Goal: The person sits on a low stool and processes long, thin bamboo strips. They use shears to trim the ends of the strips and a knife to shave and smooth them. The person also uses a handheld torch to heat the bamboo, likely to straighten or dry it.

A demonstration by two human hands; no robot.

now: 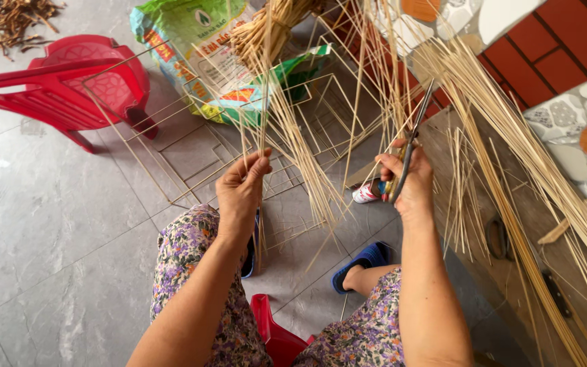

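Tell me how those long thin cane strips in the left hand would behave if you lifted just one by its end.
The cane strips look very slender for their length, so one would probably bow and sway. Probably very light: the left hand pinches several in its fingertips. They may snap if bent sharply, though the pictures cannot confirm that.

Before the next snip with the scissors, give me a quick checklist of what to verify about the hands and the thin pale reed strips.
1. Left hand pinches a bundle of thin pale reed strips: ok.
2. Right hand grips the dark metal scissors, blades pointing up: ok.
3. Left-hand fingers stand apart from the blades: ok.
4. Scissor blades open enough to take a strip: cannot tell, they look nearly shut.
5. Blades lined up on one strip: cannot tell, many strips cross there.
6. Feet in blue sandals away from the blades: ok.
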